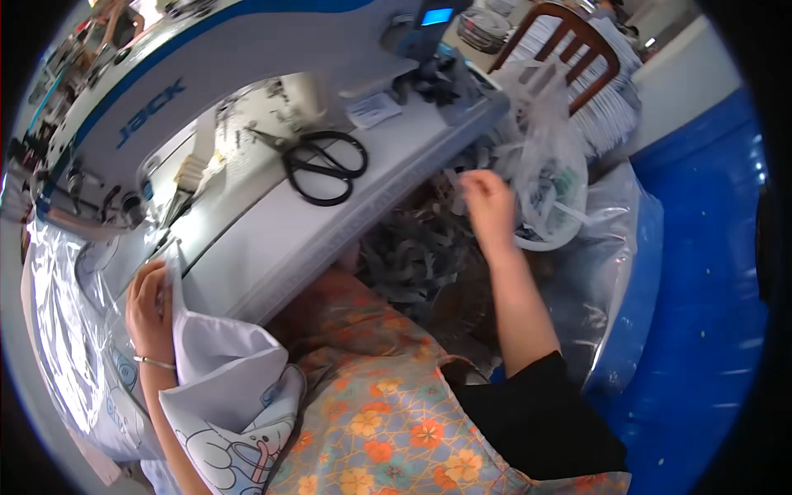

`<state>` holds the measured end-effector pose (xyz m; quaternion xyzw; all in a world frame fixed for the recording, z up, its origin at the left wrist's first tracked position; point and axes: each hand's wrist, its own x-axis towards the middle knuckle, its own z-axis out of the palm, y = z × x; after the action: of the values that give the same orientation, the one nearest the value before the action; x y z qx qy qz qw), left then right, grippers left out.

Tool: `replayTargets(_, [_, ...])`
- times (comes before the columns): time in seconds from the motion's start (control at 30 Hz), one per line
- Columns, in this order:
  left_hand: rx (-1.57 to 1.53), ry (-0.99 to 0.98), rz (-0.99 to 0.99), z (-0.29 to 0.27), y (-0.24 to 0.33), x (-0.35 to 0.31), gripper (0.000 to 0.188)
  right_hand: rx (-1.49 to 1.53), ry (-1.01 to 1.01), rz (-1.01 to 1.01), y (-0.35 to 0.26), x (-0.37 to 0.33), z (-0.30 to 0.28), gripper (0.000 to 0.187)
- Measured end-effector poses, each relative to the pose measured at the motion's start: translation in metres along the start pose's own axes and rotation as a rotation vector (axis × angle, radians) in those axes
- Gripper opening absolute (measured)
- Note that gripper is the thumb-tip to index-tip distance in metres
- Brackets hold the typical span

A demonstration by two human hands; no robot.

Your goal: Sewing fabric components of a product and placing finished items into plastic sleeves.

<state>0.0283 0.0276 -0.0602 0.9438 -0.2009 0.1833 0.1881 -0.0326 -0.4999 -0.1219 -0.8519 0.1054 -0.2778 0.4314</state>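
My left hand (150, 299) is at the near end of the sewing machine (239, 70), closed on the edge of a white printed fabric (221, 351). The fabric hangs in folds from there over my left forearm and lap, with a cartoon drawing on its lower part. Off to the right, my right hand (488, 205) is raised beside a white plastic basket (544, 243). Its fingers are curled together, and whatever they may hold is too blurred to make out. Black-handled scissors (326, 167) lie on the machine bed (272, 227).
Grey fabric scraps (421, 256) fill the space beneath the table edge. A clear plastic bag (544, 124) hangs over the basket. A brown wooden chair (569, 41) stands behind it, and a blue surface (701, 272) lies at right. Plastic-wrapped fabric (70, 330) sits at far left.
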Motion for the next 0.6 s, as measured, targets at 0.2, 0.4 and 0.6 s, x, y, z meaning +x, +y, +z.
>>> replayTargets(0.2, [-0.100,0.013,-0.047,0.006,-0.024,-0.009,0.015,-0.209,0.419,0.490,0.163,0.036,-0.167,0.017])
replayTargets(0.4, [-0.119,0.105,-0.359,0.007,-0.041,-0.017,0.025,-0.965,0.543,0.373,0.254,0.036,-0.175,0.020])
replayTargets(0.6, [-0.284,0.158,-0.308,0.009,-0.045,-0.022,0.027,-0.379,0.235,0.665,0.218,0.040,-0.182,0.025])
